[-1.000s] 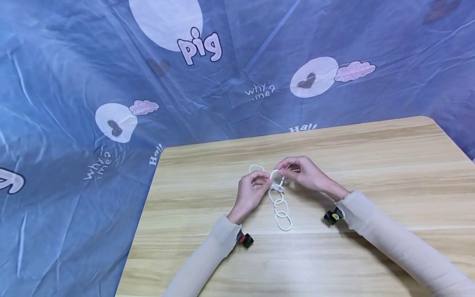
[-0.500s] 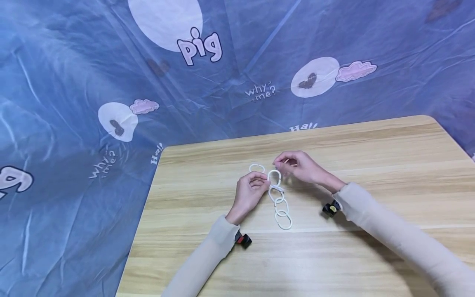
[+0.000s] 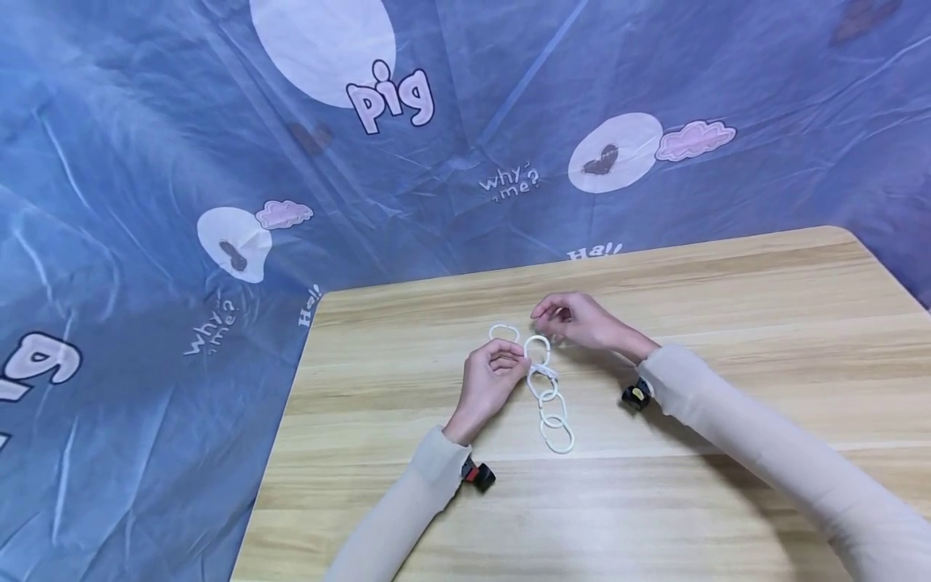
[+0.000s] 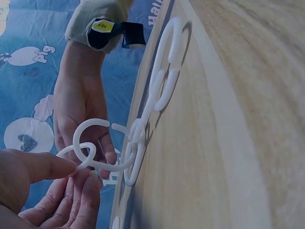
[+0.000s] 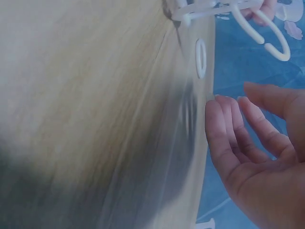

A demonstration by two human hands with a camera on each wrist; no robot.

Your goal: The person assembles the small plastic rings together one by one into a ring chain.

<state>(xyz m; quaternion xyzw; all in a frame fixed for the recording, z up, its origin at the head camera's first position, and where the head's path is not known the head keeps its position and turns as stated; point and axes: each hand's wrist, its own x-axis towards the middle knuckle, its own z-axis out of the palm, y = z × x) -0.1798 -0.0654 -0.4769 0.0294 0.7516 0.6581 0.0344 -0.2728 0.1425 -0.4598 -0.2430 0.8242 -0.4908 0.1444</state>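
My left hand [image 3: 491, 380] pinches a white plastic chain link [image 4: 93, 153] between thumb and fingers at the far end of a short chain. This link hooks through a C-shaped link [image 4: 76, 138] with a small gap in its side. Several more joined links [image 3: 558, 451] trail toward the near side of the table. My right hand [image 3: 582, 322] hovers just right of and beyond the chain, its fingers loosely bent with nothing between them. In the right wrist view, its fingertips [image 5: 213, 102] stand apart from the links.
A separate white link [image 3: 503, 326] lies on the table beyond my left hand. The wooden table [image 3: 691, 501] meets a blue printed cloth [image 3: 436, 210] along its far and left edges. A small black camera sits on each wrist.
My right hand has let go of the chain's far link and drawn back slightly away from it. My left hand keeps its hold nearly in place.
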